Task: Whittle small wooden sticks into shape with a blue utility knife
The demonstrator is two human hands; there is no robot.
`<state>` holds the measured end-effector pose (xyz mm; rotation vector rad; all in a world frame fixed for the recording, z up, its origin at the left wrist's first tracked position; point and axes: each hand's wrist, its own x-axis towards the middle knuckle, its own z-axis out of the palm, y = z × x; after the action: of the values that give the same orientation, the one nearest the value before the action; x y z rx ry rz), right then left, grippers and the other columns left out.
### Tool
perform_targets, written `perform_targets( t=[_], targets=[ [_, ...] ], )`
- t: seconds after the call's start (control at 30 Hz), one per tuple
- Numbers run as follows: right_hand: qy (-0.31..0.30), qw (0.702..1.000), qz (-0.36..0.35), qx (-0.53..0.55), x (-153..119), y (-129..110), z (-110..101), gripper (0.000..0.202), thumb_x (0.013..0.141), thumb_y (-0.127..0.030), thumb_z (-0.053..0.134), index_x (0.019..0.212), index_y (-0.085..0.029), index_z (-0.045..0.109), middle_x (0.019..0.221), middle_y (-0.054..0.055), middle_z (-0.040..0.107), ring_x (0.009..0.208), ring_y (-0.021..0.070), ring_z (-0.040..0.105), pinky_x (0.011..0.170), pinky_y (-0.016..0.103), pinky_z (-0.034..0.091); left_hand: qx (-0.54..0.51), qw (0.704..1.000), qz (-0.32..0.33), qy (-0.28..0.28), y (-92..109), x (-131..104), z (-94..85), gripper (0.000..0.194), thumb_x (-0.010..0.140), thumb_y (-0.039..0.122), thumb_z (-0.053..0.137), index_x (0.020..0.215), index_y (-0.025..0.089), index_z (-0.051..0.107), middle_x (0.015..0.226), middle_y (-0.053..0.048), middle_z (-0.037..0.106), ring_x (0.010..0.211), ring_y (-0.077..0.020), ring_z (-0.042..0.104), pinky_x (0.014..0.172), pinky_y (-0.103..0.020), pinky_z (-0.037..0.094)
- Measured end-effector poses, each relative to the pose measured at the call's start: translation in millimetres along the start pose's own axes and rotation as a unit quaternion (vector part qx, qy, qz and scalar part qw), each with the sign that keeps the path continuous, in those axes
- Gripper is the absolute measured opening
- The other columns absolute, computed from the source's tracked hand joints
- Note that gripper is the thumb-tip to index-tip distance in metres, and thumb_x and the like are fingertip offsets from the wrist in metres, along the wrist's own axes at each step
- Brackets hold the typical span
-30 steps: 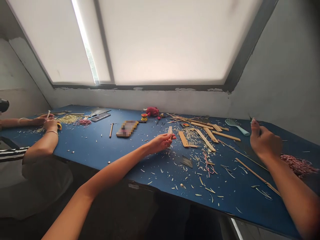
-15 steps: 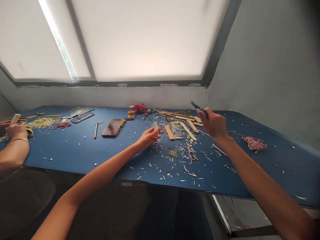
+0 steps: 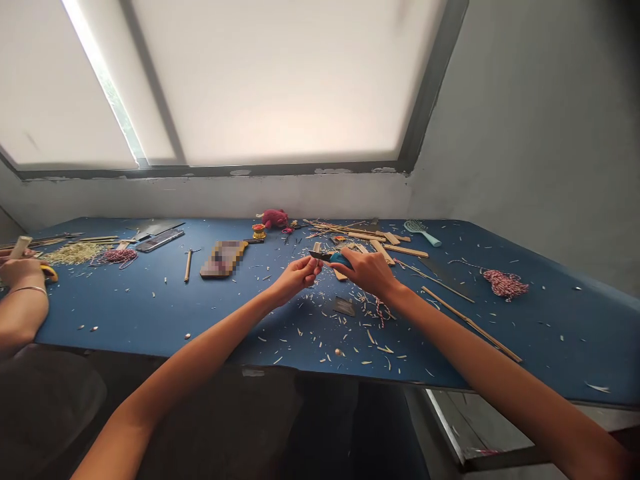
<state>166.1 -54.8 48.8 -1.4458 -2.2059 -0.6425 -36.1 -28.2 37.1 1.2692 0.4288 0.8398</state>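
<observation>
At the left edge of the blue table [image 3: 145, 300], co-worker's hand [image 3: 23, 273]: closed around a pale stick [image 3: 21, 247] that points upward; a yellow curved thing [image 3: 49, 272] shows just beside it.
Shavings heap [image 3: 75, 253]: loose and pale, with a tangle of red-and-white string [image 3: 119, 257] near its right side.
Phone [image 3: 160, 241]: flat, behind and to the right of that string.
Wooden-handled tool [image 3: 188, 265]: lying alone, handle toward the near edge.
Blurred rectangle [image 3: 223, 259]: flat, its surface masked.
Gold-and-red pot [image 3: 259, 231]: upright, near a dark red soft figure [image 3: 274, 219].
Left hand [image 3: 295, 276]: thumb and fingers bent and drawn together in a pinch, no wide gap between them, holding a small wooden piece.
Wooden piece [image 3: 317, 247]: lower part between the left fingertips, upper end standing clear above them.
Knife [image 3: 341, 259]: dark blade reaching leftward across the wooden piece, just beside the left fingertips; whether its edge touches the wood I cannot tell.
Right hand [image 3: 374, 272]: fingers folded around the knife's blue handle, the undersides hidden from view.
Metal plate [image 3: 345, 306]: flat, nearer the front edge, among scattered slivers.
Bamboo strips [image 3: 407, 251]: strewn behind and beyond the right hand.
Hairbrush [image 3: 423, 233]: pale green, near the back edge.
Thin stick [image 3: 473, 323]: slanting beside the right forearm.
String bundle [image 3: 506, 284]: red and white, well apart at the right.
</observation>
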Motion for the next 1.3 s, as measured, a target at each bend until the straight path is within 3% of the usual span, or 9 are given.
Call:
perform_targets(
  t=[0.13,0.33,0.5,0.57,0.67,0.73,0.9,1.17,1.3],
  targets=[
    [-0.002,1.0,0.0,0.001,-3.4,4.7,4.0,0.06,0.088,-0.063,0.017,0.089,-0.017,0.056,0.076,0.009,0.067,0.065,0.0195,0.06,0.053,0.026,0.016,-0.016,1.0,-0.014,-0.007,0.7,-1.7,1.6,0.028,0.081,0.039,0.059,0.084,0.012,0.058,0.068,0.003,0.041,0.049,-0.0015,0.03,0.046,-0.013,0.027],
    [-0.001,0.999,0.013,-0.039,-4.2,15.6,8.1,0.068,0.087,-0.065,0.01,0.09,-0.016,0.058,0.076,0.01,0.067,0.066,0.0199,0.06,0.053,0.027,0.015,-0.196,0.96,-0.174,-0.096,17.0,-2.9,5.8,0.012,0.089,0.021,0.049,0.084,0.012,0.056,0.064,0.005,0.036,0.044,-0.0005,0.028,0.046,-0.012,0.031],
    [-0.004,0.999,0.018,-0.029,5.6,17.6,10.7,0.07,0.086,-0.067,0.011,0.092,-0.017,0.059,0.081,0.011,0.067,0.068,0.0203,0.06,0.052,0.028,0.019,-0.255,0.944,-0.192,-0.089,25.1,-1.5,6.2,0.015,0.09,0.016,0.043,0.083,0.012,0.055,0.06,0.005,0.038,0.042,-0.001,0.031,0.044,-0.012,0.032],
    [-0.011,0.995,0.095,-0.003,7.4,28.7,9.7,0.072,0.083,-0.071,0.012,0.091,-0.018,0.06,0.079,0.011,0.067,0.068,0.021,0.06,0.052,0.028,0.022,-0.227,0.947,-0.202,-0.108,26.0,-8.3,3.3,0.013,0.088,0.013,0.045,0.08,0.013,0.056,0.059,0.004,0.041,0.042,-0.0023,0.033,0.044,-0.014,0.033],
    [-0.003,0.951,0.309,0.01,-2.1,65.0,0.8,0.081,0.081,-0.072,0.003,0.086,-0.018,0.063,0.067,0.013,0.064,0.06,0.0225,0.058,0.051,0.028,0.026,-0.116,0.923,-0.31,-0.197,26.2,-21.3,-3.1,0.013,0.081,0.005,0.05,0.077,0.015,0.058,0.059,0.001,0.045,0.045,-0.006,0.039,0.044,-0.018,0.034],
    [0.008,0.934,0.357,-0.004,-15.3,92.6,-8.2,0.084,0.08,-0.073,0.003,0.087,-0.015,0.063,0.066,0.017,0.063,0.059,0.0257,0.057,0.051,0.029,0.026,-0.088,0.908,-0.343,-0.221,25.4,-23.3,-6.7,0.013,0.079,0.003,0.052,0.078,0.014,0.059,0.059,0.001,0.046,0.046,-0.0063,0.04,0.044,-0.019,0.035],
    [0.06,0.92,0.387,0.005,-31.1,112.6,-20.2,0.077,0.082,-0.07,0.003,0.086,-0.019,0.06,0.069,0.014,0.062,0.064,0.0264,0.058,0.052,0.029,0.026,-0.228,0.945,-0.218,-0.085,18.6,-4.5,-11.8,0.007,0.084,0.009,0.051,0.087,0.011,0.057,0.067,0.002,0.047,0.045,-0.0005,0.037,0.049,-0.013,0.037],
    [0.093,0.964,0.225,0.111,-15.0,54.6,-12.1,0.056,0.084,-0.068,0.024,0.097,-0.019,0.05,0.077,0.01,0.06,0.069,0.0228,0.055,0.055,0.03,0.032,-0.216,0.965,-0.139,0.051,6.5,2.2,-16.1,0.003,0.084,0.014,0.053,0.082,0.011,0.053,0.076,-0.001,0.054,0.053,-0.0017,0.046,0.051,-0.012,0.042],
    [0.086,0.927,0.193,0.311,-10.2,33.8,-8.4,0.051,0.084,-0.066,0.031,0.095,-0.021,0.051,0.084,0.007,0.056,0.068,0.0176,0.051,0.058,0.03,0.038,-0.198,0.971,-0.126,0.051,-1.0,6.2,-17.7,0.006,0.083,0.016,0.056,0.081,0.012,0.052,0.067,0.003,0.049,0.05,-0.0021,0.044,0.05,-0.012,0.042]
  ],
)
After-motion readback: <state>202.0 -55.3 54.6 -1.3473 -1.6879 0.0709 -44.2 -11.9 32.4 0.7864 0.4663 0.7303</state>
